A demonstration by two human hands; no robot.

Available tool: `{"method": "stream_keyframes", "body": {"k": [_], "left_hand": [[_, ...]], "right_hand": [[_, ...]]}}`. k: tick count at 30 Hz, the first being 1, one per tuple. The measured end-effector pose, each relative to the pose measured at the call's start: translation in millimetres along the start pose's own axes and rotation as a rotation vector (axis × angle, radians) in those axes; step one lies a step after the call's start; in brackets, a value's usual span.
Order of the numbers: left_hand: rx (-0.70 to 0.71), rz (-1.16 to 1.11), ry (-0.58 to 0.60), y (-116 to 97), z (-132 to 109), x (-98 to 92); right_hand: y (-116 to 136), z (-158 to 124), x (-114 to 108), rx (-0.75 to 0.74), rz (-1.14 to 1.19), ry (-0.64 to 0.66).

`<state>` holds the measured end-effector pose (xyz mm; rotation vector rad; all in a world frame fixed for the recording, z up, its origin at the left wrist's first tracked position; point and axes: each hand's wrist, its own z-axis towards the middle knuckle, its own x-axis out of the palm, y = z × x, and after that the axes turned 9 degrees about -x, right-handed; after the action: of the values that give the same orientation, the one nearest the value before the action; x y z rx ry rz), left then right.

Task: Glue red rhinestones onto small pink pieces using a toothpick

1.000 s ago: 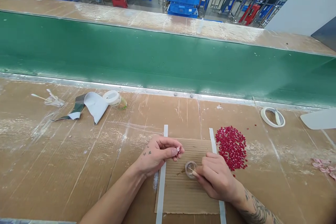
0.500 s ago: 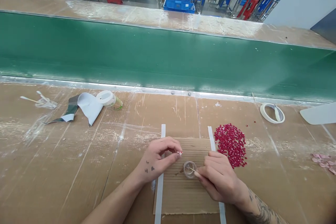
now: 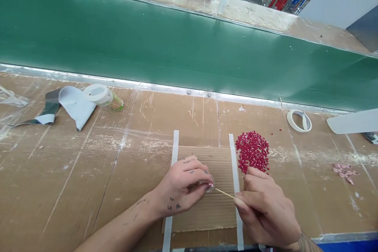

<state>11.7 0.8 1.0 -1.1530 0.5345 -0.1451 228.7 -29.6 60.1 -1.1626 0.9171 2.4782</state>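
Two hands, the left hand (image 3: 183,189) and the right hand (image 3: 265,208), work low in the middle, over a piece of cardboard (image 3: 201,214). Left fingers (image 3: 196,163) pinch a tiny pink thing (image 3: 211,184) at a small clear cup (image 3: 210,189). Right fingers (image 3: 245,201) hold a thin stick (image 3: 224,193) close by. Red beads (image 3: 252,151) lie just above.
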Motion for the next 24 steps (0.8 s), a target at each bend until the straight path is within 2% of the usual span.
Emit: {"method": "stream_keyframes", "body": {"k": [6,24], "left_hand": [[0.011,-0.025,-0.009,-1.4,-0.5,1.6],[0.016,-0.003,-0.001,1.5,-2.8,2.7]], "right_hand": [[-2.7,-2.6,6.2,0.004,0.047,-0.078],[-7.3,-4.6,13.7,-0.031,0.085,-0.104]]}}
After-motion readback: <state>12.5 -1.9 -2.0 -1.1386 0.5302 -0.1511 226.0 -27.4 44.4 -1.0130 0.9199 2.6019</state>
